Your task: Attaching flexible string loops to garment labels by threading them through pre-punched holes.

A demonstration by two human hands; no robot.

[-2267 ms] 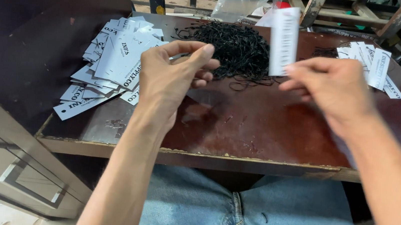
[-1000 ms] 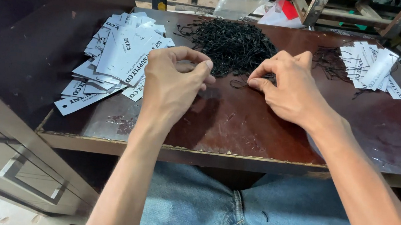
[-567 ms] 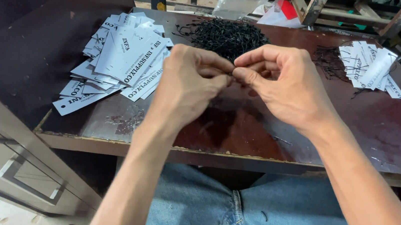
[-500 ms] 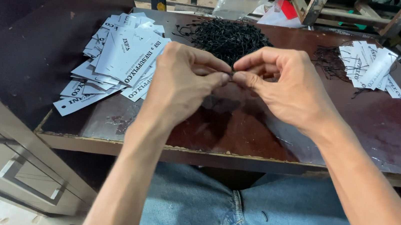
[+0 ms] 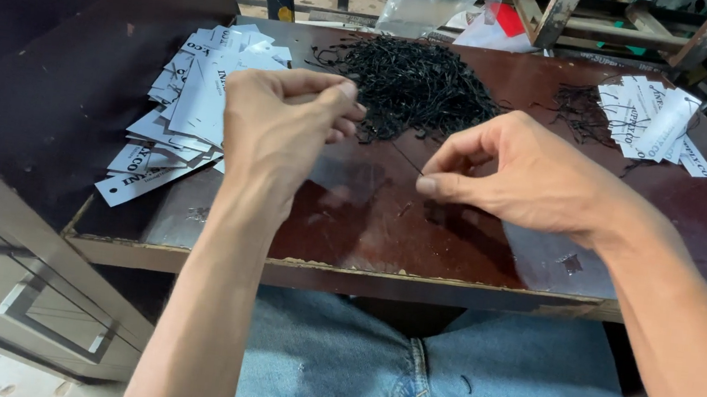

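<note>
A loose stack of white rectangular tags (image 5: 191,109) with dark print lies fanned across the left side of the dark reddish tabletop (image 5: 472,247), while a smaller heap of the same white tags (image 5: 655,122) sits at the far right edge. Between them, toward the back, spreads a mound of thin black strings (image 5: 411,81), with a few stray strands near the right-hand tags. Clear plastic bags and a red-and-white package (image 5: 493,24) rest behind the tabletop.

A seated person in blue jeans works above the middle of the tabletop. The left hand (image 5: 286,129) is raised, fingers curled, thumb and forefinger pinching one end of a single black string (image 5: 407,158). The right hand (image 5: 524,178), held just beside and slightly lower, pinches the other end, so the string runs taut between the two hands, just in front of the black mound.
</note>
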